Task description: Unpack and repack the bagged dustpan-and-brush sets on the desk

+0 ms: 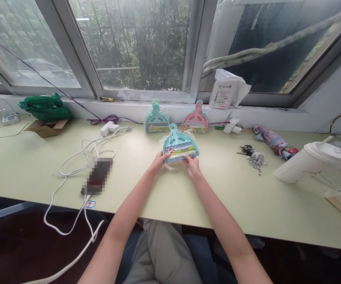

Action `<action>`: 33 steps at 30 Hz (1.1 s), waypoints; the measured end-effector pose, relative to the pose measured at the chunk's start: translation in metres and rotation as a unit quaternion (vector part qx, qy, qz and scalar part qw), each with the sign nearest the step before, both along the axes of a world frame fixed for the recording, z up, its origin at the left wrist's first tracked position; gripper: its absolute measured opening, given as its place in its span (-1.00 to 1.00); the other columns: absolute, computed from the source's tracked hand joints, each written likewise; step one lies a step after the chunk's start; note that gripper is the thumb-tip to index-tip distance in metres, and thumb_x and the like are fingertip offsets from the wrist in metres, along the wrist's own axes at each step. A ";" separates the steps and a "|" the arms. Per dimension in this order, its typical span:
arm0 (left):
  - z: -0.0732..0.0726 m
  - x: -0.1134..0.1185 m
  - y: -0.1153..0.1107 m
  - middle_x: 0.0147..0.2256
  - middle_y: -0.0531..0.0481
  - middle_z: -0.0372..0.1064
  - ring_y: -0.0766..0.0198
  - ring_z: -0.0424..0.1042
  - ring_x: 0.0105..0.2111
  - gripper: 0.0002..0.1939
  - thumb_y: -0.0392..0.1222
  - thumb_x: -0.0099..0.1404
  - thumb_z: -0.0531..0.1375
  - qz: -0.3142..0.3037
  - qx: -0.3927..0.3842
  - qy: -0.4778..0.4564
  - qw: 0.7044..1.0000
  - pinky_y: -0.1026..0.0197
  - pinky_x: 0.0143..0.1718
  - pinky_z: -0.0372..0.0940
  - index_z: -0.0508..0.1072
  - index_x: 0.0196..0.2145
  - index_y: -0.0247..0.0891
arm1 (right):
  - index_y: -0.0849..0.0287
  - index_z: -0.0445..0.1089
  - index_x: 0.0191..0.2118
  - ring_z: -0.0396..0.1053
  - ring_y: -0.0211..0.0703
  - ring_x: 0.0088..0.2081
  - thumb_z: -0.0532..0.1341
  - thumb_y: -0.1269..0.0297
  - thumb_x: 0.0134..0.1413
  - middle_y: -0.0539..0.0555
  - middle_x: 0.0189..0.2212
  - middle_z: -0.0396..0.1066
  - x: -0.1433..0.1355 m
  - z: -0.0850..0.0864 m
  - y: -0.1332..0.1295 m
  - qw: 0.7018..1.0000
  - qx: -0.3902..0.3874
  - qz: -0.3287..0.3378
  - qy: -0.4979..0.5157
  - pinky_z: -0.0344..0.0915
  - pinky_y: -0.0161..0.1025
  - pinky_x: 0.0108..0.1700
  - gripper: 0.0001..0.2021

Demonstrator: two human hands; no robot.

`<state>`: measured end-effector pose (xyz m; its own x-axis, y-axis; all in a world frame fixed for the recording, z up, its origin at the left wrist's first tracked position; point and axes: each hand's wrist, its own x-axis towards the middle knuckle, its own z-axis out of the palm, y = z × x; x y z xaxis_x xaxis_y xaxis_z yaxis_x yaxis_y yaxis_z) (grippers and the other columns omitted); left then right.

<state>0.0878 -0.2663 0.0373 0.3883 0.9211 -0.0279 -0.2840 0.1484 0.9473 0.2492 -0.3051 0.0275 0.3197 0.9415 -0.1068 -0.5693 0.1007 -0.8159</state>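
The trousers (166, 248) are a muted grey-green, of loose-looking matte cloth with soft creases and folds across the lap. Both the left forearm (132, 205) and the right forearm (222, 211) are bare, slim and smooth-contoured, narrowing towards the wrists; the left grip (158, 162) and right grip (192, 165) are bare too.

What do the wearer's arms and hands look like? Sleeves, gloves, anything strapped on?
Left arm and right arm: bare as far as visible, no sleeves, watch or bracelet. Left hand and right hand: ungloved; too small to rule out rings. No cables or markings visible on either arm.
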 end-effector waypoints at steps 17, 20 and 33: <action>-0.001 -0.028 0.014 -0.07 -0.21 0.43 -0.02 0.49 -0.15 -0.45 -0.31 0.06 0.23 0.032 -0.104 -0.025 0.994 0.01 -0.21 0.46 0.24 0.04 -0.29 | -0.13 0.44 -0.05 0.05 -0.08 0.27 0.18 0.46 0.08 -0.09 0.13 0.30 0.037 0.008 -0.005 0.744 0.162 0.003 -0.648 -0.19 0.07 0.32 -0.63; 0.000 -0.029 0.012 -0.08 -0.22 0.44 -0.03 0.50 -0.16 -0.46 -0.29 0.08 0.24 -0.004 -0.115 -0.007 0.993 0.09 -0.29 0.47 0.24 0.04 -0.30 | -0.14 0.52 -0.21 0.27 -0.07 0.13 0.21 0.31 0.12 -0.09 -0.08 0.49 0.039 0.002 0.000 0.781 0.171 0.017 -0.601 -0.11 0.06 0.28 -0.81; -0.003 -0.035 0.012 -0.02 -0.25 0.39 0.12 0.54 -0.36 -0.41 -0.18 0.14 0.27 -0.109 -0.057 0.048 0.991 0.14 -0.37 0.46 0.21 0.10 -0.24 | 0.06 0.50 -0.39 0.31 0.00 -0.10 0.22 0.24 0.08 0.09 -0.30 0.46 0.040 -0.006 0.001 0.752 0.098 -0.090 -0.646 0.05 0.01 0.14 -0.88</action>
<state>0.0530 -0.2543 0.0339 0.5678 0.8047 -0.1733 -0.1430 0.3038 0.9419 0.2895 -0.3038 0.0218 0.1608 0.8276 0.5377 0.7228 0.2723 -0.6352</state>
